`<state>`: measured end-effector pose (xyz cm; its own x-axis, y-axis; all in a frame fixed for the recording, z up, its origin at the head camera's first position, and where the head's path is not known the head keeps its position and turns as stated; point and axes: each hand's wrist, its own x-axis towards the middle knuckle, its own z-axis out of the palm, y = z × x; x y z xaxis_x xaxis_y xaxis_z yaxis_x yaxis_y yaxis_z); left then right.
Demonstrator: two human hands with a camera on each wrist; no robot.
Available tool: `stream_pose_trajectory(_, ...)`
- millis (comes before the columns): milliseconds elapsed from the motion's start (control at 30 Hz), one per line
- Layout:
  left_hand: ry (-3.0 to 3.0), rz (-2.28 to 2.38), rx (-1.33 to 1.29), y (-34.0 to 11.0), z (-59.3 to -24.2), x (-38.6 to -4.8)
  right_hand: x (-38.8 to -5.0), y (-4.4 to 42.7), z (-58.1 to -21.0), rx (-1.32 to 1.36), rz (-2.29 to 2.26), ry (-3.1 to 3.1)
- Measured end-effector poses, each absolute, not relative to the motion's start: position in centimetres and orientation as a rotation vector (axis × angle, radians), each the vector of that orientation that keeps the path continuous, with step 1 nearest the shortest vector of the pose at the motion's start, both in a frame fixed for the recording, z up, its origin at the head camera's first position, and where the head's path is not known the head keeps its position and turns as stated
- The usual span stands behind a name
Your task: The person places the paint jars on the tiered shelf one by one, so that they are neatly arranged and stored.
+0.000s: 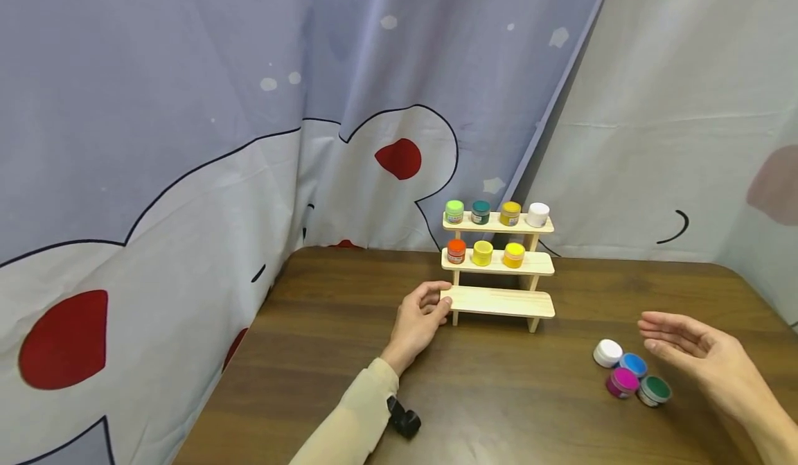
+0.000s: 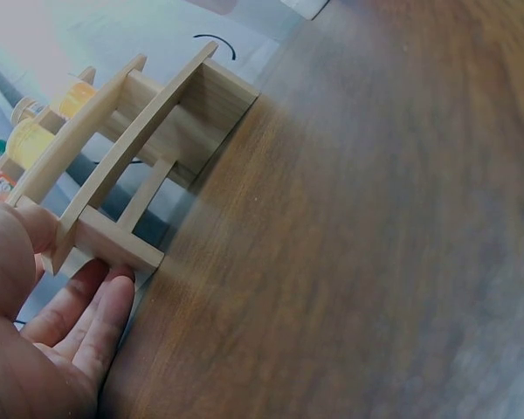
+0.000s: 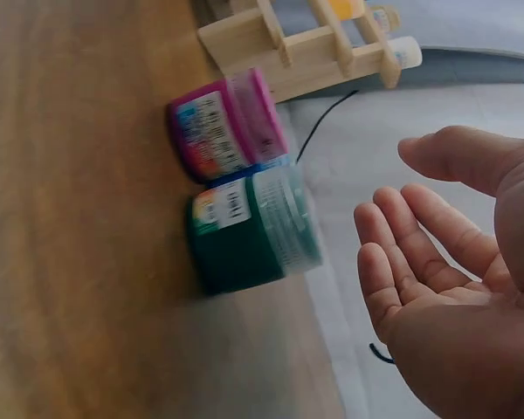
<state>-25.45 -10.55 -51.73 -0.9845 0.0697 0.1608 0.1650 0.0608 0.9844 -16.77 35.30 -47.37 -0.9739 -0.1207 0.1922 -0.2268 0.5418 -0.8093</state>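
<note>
A three-tier wooden display rack (image 1: 499, 301) stands on the table. My left hand (image 1: 416, 321) grips the left end of its lowest shelf; in the left wrist view the thumb lies at the shelf's edge and the fingers are by the side leg. To the right, my right hand (image 1: 707, 357) hovers with loosely bent fingers and nothing in them. Beside it on the table cluster a white paint jar (image 1: 607, 353), a blue jar (image 1: 634, 364), a magenta jar (image 1: 622, 382) and a green jar (image 1: 654, 391). The right wrist view shows the green jar (image 3: 244, 231) close up.
Light green (image 1: 454, 211), teal (image 1: 481, 212), dark yellow (image 1: 510, 213) and white (image 1: 537, 214) jars line the top shelf. Red-orange (image 1: 456, 251), yellow (image 1: 482, 253) and orange-yellow (image 1: 514, 255) jars sit on the middle one. A patterned curtain (image 1: 374, 56) hangs behind the brown table (image 1: 499, 396).
</note>
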Motion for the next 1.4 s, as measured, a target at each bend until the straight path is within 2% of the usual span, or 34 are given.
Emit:
stream_pose_trajectory(367, -2.253, -2.101, -0.239, -10.6, -51.7, -25.6, -16.2, 37.1, -49.9, 0.335, 1.408, -2.750)
stream_pose_trajectory(667, -2.250, -2.114, -0.252, -10.6, -51.8, -25.7, -16.2, 38.1, -51.5, 0.515, 1.569, -2.699)
stream_pose_trajectory(1400, -2.277, -2.104, -0.223, -10.7, -51.9, -25.8, -16.8, 36.3, -51.7, 0.385, 1.567, -2.773)
